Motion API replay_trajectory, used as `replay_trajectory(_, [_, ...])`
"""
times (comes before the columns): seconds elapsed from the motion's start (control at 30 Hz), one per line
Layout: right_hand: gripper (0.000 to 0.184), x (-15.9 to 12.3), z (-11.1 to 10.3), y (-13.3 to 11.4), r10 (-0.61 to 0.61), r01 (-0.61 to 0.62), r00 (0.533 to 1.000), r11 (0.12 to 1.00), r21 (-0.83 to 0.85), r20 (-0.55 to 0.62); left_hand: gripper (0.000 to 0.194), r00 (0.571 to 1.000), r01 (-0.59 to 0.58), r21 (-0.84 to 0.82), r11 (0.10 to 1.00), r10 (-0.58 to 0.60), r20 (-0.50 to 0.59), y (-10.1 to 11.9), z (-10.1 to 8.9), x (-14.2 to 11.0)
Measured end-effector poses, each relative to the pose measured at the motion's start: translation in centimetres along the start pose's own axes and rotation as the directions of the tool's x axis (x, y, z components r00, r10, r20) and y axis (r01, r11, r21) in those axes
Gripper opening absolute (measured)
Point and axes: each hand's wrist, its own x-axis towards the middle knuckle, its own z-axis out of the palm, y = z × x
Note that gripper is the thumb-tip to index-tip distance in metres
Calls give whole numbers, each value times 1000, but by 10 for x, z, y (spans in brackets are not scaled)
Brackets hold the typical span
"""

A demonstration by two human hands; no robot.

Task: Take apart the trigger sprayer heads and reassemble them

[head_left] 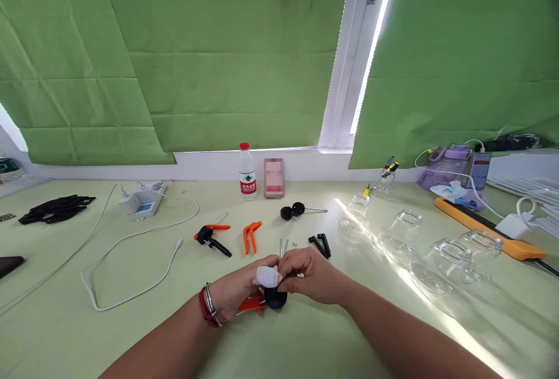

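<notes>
My left hand (238, 291) is closed around a black round cap (275, 300) with an orange lever (252, 304), held low over the table. A white wrap covers one of its fingers. My right hand (312, 277) pinches at the cap's upper edge; what lies between its fingertips is hidden. Just beyond the hands lie thin metal rods (283, 246) and tiny metal bits (294, 245). Two black tube-like pieces (320, 245) are to the right. Farther off are a loose orange lever (251, 236), a black-and-orange assembly (212, 239) and black round caps with a rod (299, 209).
Several glass jars (452, 257) stand on the right, by an orange power strip (489, 229). A water bottle (247, 174) stands at the back. White cables (131, 233) cross the left side, near a white power socket (144, 201) and black bags (56, 208).
</notes>
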Motion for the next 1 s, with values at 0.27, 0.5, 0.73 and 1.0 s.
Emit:
replay_trajectory(0.27, [10, 1, 2, -6, 68, -67, 998, 998, 19, -15, 28, 1000, 8, 10, 1000, -8, -10, 0, -1, 0])
replay_trajectory(0.5, [15, -1, 2, -6, 16, -16, 1000, 1000, 22, 4, 33, 1000, 3, 6, 1000, -3, -6, 1, 0, -1])
replay_trajectory(0.73, [9, 2, 4, -7, 59, -58, 998, 998, 31, -24, 38, 1000, 14, 9, 1000, -14, -12, 2, 0, -1])
replay_trajectory(1.0, [10, 1, 3, -5, 40, -40, 999, 998, 42, -3, 36, 1000, 21, 5, 1000, -21, -13, 2, 0, -1])
